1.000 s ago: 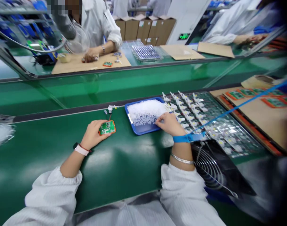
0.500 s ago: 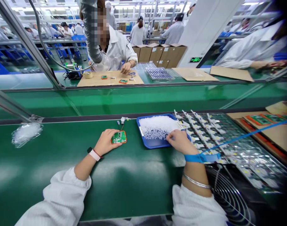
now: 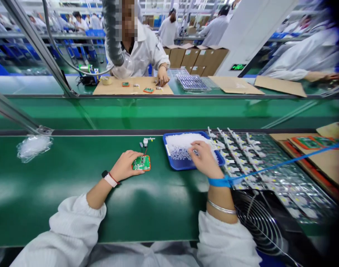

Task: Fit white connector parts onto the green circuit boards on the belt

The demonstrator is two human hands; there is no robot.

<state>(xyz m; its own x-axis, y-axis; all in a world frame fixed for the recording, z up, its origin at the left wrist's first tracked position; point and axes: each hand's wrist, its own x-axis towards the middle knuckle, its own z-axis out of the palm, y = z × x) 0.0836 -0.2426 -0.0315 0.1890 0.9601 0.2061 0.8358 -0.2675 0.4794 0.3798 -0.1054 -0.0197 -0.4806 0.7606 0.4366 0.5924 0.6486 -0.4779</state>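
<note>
My left hand (image 3: 127, 165) grips a green circuit board (image 3: 141, 162) with an orange edge, its thumb along the near side and its fingers along the far side. Thin wires lead from the board's far edge to a small white connector piece (image 3: 145, 142) on the bench. Over the right part of a blue tray (image 3: 183, 165) hovers my right hand (image 3: 205, 159), fingers curled toward the thumb in a pinch. Whatever may be between the fingertips is too small to see. Small white pellets (image 3: 186, 140) are heaped in the tray, with a thinner scatter toward its near side.
Rows of white parts in clear trays (image 3: 250, 163) cover the right side, beside a black fan (image 3: 258, 218). A blue strap (image 3: 286, 161) runs from my right wrist. Clear plastic (image 3: 34, 147) lies at left. Across the divider, a co-worker's hand (image 3: 162, 76) rests over cardboard.
My right hand has moved from the tray's near right edge leftward over the pellets. My left hand keeps its hold on the circuit board. The view has shifted slightly.
</note>
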